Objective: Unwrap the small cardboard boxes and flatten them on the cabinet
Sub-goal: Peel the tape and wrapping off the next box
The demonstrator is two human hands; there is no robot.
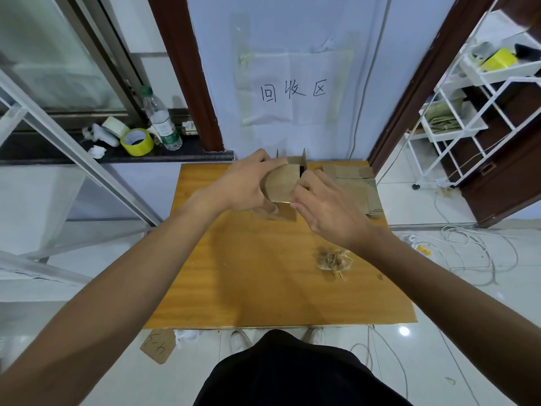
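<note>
Above the far middle of the wooden cabinet top I hold a small brown cardboard box, its top flaps standing open. My left hand grips the box's left side, fingers curled round it. My right hand grips its right side, fingers pinching the near flap. Flattened cardboard boxes lie stacked at the cabinet's far right corner, partly hidden by my right hand. A crumpled wad of peeled clear tape lies on the cabinet at the right.
A window sill at the left carries a yellow tape roll and a plastic bottle. A white wire rack stands at the right, with cables on the floor. A cardboard scrap lies by my feet.
</note>
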